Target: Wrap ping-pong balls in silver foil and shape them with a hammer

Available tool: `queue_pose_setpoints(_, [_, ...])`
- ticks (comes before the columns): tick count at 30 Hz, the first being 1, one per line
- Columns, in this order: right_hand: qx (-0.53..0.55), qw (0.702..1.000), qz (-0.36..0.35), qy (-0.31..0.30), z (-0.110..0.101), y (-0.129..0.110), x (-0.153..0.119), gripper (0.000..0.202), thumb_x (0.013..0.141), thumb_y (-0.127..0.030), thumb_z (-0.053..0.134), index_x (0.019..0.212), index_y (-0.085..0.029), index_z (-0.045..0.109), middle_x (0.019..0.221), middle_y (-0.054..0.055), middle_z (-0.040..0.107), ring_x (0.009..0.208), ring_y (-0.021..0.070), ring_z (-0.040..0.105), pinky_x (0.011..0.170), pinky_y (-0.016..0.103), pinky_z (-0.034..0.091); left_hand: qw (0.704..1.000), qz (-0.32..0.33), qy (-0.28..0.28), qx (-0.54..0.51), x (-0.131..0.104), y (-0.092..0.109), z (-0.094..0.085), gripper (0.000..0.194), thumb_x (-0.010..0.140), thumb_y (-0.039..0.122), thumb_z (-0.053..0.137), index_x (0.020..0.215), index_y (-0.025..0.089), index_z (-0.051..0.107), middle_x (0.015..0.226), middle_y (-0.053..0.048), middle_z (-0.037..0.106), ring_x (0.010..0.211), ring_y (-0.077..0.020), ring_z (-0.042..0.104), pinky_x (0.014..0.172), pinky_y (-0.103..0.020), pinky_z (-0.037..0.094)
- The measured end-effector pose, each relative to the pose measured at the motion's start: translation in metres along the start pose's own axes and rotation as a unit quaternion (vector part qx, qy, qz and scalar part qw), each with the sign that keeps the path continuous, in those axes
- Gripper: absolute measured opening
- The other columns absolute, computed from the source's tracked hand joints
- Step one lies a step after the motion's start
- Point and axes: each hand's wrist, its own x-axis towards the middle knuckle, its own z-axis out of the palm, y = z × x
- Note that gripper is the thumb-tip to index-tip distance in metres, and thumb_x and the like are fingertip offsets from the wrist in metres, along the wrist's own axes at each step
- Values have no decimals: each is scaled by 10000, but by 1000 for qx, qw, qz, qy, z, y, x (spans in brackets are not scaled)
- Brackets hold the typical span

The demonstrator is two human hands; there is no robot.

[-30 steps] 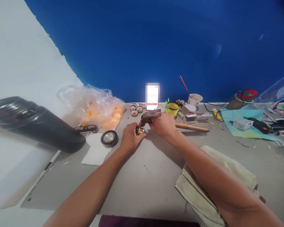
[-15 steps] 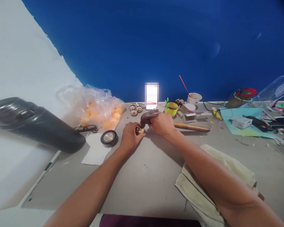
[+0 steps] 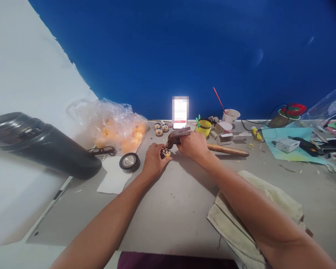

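Observation:
My left hand (image 3: pixel 155 160) is closed around a small shiny ball (image 3: pixel 166 152) on the table, its thumb and fingers at the ball's sides. The ball looks metallic, with gold and dark spots. My right hand (image 3: pixel 194 145) grips a hammer (image 3: pixel 228 150) close to its dark claw head. The wooden handle sticks out to the right behind the hand. The hammer's striking face hangs just over the ball; whether they touch, I cannot tell. Behind my left hand lie several similar shiny balls (image 3: pixel 159 132).
A clear bag of orange things (image 3: pixel 120 130), glasses (image 3: pixel 106 151), a dark flask (image 3: pixel 50 145) and a black lid (image 3: pixel 129 162) on white paper stand left. A yellow pot (image 3: pixel 203 129), a paper cup (image 3: pixel 232 116), small boxes and a lit screen (image 3: pixel 180 112) line the back. A cloth (image 3: pixel 226 220) lies right.
The hammer head has risen slightly and shifted a little right, so more of the ball shows. My left hand keeps its hold on the ball.

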Motion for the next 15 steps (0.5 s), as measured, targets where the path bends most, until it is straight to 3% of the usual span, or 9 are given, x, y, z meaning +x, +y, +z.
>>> queue_pose_setpoints(8, [3, 1000, -17, 24, 6, -2, 0, 321, 925, -299, 540, 1089, -175, 787, 1086, 189, 771, 979, 309, 727, 791, 363, 537, 1000, -16, -6, -20, 1, 4, -3, 348, 715, 224, 832, 1019, 225, 664, 986, -54, 632, 973, -268, 615, 892, -427, 506])
queue_pose_setpoints(15, [-9, 1000, -9, 4, 2, -3, 0, 338, 941, -292, 534, 1151, -186, 778, 1119, 184, 770, 990, 300, 726, 796, 348, 538, 998, -38, -15, -48, 2, 8, -4, 325, 721, 204, 810, 995, 217, 636, 977, -44, 687, 900, -242, 632, 857, -401, 500])
